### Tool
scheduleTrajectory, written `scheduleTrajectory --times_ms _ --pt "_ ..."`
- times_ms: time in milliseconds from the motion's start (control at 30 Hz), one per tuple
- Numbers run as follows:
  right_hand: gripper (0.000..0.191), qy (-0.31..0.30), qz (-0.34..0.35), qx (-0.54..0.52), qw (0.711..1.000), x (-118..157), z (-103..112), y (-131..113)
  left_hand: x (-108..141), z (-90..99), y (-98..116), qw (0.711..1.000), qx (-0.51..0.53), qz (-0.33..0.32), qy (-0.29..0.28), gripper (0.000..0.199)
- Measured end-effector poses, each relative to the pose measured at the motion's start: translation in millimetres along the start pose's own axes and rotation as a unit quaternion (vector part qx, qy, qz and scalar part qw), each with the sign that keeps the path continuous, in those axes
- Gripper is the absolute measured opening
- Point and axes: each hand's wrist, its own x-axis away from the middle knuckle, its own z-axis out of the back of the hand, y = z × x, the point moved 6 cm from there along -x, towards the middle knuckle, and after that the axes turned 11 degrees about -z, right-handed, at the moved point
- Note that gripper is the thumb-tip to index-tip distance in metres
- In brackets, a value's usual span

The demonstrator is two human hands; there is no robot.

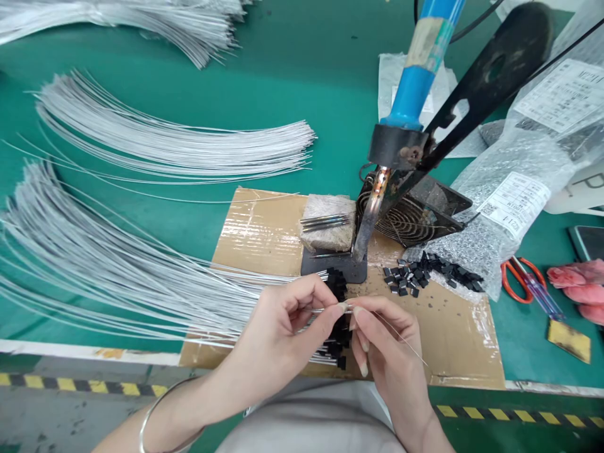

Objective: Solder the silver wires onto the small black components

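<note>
Over the cardboard (pixel 455 343), the left hand (pixel 287 324) pinches a pale wire (pixel 318 310) between thumb and finger; the right hand (pixel 389 343), a fine strand (pixel 418 353) trailing across it, pinches the end. The wire looks light and springy, likely best held close to the tip.

On the far right of the green tabletop (pixel 330 82), you had scissors (pixel 506 283) with orange-red handles, crossed by a tool with a clear handle (pixel 545 299). A yellow block (pixel 569 341) with a dark stain sat at that tool's near end. Just beyond lay something pink and crumpled (pixel 580 277), near a dark flat device (pixel 587 242) cut off by the frame. Farther up on your right, a clear bubble bag (pixel 542 160) bore a printed label (pixel 513 200). Below you, yellow-and-black striped tape (pixel 66 384) ran along the floor (pixel 108 418).
</note>
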Motion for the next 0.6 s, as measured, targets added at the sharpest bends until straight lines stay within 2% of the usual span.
scheduleTrajectory --times_ms 333,600 --pt "0.011 0.011 -0.039 -0.03 0.999 -1.6 -2.4 -0.4 4.6 -1.9 -1.8 1.0 -0.02 -0.004 0.002 0.022" --pt "0.011 -0.014 -0.075 -0.064 0.995 -3.0 -4.6 0.9 5.5 -2.0 -1.5 1.0 -0.03 -0.005 0.003 0.022"
